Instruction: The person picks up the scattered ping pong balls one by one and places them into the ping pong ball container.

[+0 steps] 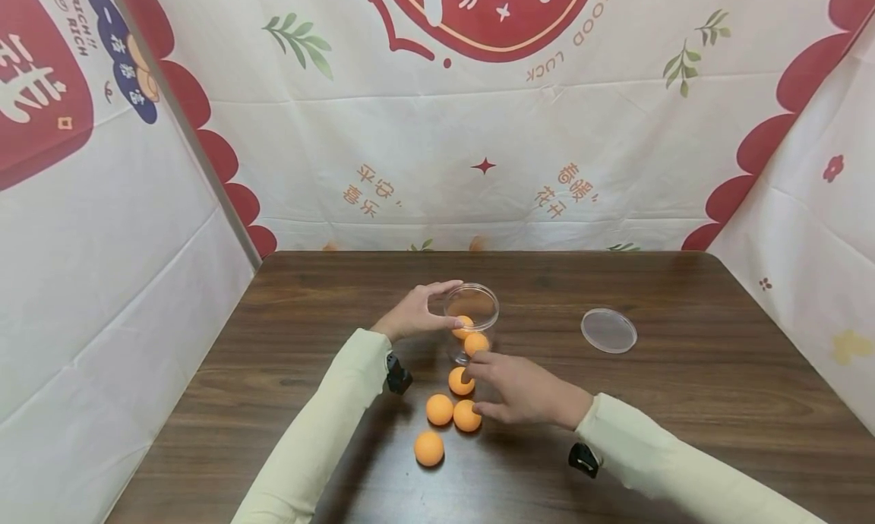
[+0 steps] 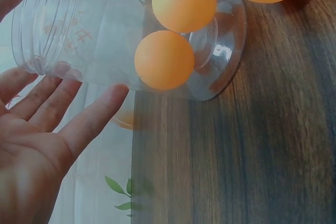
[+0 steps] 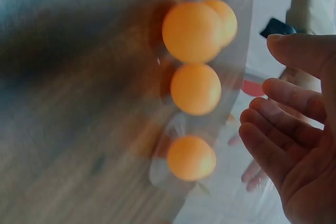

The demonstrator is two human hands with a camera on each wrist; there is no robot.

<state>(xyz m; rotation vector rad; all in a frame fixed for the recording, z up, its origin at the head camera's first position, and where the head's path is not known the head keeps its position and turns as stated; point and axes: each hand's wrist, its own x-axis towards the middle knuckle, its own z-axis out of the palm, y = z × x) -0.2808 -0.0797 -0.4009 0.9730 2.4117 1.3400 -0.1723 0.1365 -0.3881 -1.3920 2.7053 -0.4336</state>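
A clear plastic jar [image 1: 484, 328] stands upright on the table with orange balls inside; two of them show through its wall in the left wrist view. My left hand [image 1: 418, 311] holds the jar near its mouth, thumb on the near side and fingers on the far side. Several more orange balls [image 1: 440, 409] lie on the wood in front of the jar. Over these hovers my right hand [image 1: 522, 389], its fingertips overlapping the ball nearest the jar [image 1: 459, 382] in the head view. Nothing sits between the right fingers [image 3: 278, 129] in the right wrist view.
A round clear lid [image 1: 609, 330] lies flat on the dark wooden table [image 1: 683, 402], right of the jar. Printed white cloth [image 1: 437, 137] hangs behind the table and along both sides. Each wrist wears a black device.
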